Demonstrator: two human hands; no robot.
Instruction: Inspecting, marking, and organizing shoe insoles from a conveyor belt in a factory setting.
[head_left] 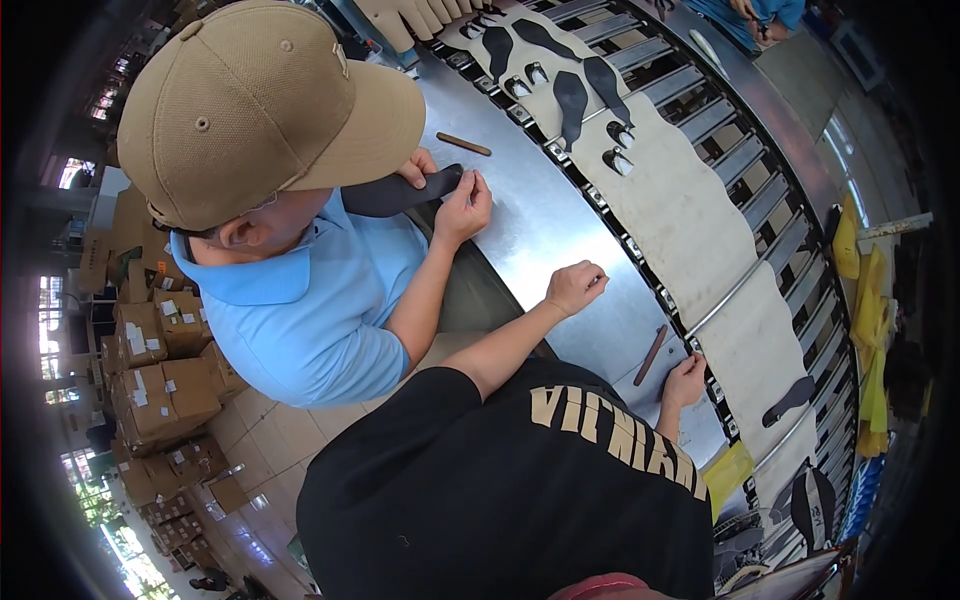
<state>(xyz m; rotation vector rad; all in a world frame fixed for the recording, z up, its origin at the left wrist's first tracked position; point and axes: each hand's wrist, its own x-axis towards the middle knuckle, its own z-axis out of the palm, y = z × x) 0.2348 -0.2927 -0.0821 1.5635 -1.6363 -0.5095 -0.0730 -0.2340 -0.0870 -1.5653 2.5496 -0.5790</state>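
My left hand (575, 288) is over the metal worktop (535, 235), its fingers curled and fingertips pinched on a small dark speck too small to name. My right hand (684, 381) is by the conveyor's near edge, fingers bent together; anything in them is hidden. Between my hands lies a brown stick-like tool (651, 355), closer to the right one. At my left, a co-worker in a light blue shirt (310, 320) and tan cap holds a dark shoe insole (400, 192) in both hands. A second brown stick (463, 144) lies near that person's hands.
Beyond the worktop runs a roller conveyor (790, 240) covered by pale cloth (690, 220). Dark insoles (570, 105) and small black-and-white curved pieces (618, 160) lie on its far-left part. Another insole (788, 402) is at right. Yellow sheets (870, 320) hang beyond; cartons (170, 400) are stacked behind the co-worker.
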